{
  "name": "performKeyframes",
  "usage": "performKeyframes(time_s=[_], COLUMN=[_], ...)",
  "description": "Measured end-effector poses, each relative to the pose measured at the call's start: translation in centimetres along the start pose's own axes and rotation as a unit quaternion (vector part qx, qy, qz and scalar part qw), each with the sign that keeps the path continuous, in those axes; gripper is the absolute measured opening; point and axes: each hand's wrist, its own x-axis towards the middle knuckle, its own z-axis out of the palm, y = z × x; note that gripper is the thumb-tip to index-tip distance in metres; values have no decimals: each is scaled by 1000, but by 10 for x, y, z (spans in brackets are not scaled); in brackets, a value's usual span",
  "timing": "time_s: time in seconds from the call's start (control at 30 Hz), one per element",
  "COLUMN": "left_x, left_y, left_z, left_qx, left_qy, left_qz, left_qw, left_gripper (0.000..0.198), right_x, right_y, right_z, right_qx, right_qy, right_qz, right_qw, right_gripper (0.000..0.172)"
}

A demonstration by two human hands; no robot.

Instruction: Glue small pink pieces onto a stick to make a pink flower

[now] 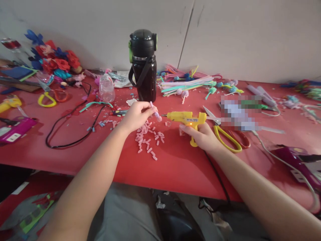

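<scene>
Gluing over a red table (165, 175). The work is appearing only partly done: a small lilac-and-pink piece (158, 116) is already showing some form, while many pink bits (143, 132) are lying loose on the table below it, seemingly awaiting use. How many bits the piece is already carrying cannot be told at this scale. A small orange light is glowing on the yellow glue gun (184, 117), so the tool is probably receiving power; no fresh glue is showing clearly at the nozzle.

The left hand (140, 115) is pinching the piece between thumb and fingertips, holding it above the near side of a black flask (145, 77). The left forearm is slanting inward from the lower left. The right hand (205, 136) is grasping the gun by its handle, the fingers wrapping around the grip, and the right forearm is reaching in from the lower right. The gun is lying nearly level, its nozzle pointing left and ending just beside the piece; whether the two are touching cannot be told. Scissors (227, 140) are resting just beyond the right wrist.
</scene>
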Motion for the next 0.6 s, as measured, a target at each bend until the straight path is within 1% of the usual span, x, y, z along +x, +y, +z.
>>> performKeyframes(time_s=[0.07, 0.23, 0.37, 0.6], left_x=[0, 2, 1, 0], left_y=[-3, -7, -6, -3], left_z=[1, 2, 2, 2], left_qx=[-7, 18, 18, 11], left_qy=[-7, 14, 24, 20], left_qz=[7, 23, 24, 15], left_qw=[1000, 999, 999, 1000], left_gripper=[40, 38, 38, 36], right_x=[0, -1, -2, -3], right_y=[1, 1, -1, -3], right_z=[0, 0, 0, 1], right_qx=[6, -4, -4, -17], right_qy=[-7, -16, -22, -23], right_qz=[-1, 7, 14, 30], right_qw=[1000, 1000, 1000, 999], right_gripper=[33, 37, 38, 38])
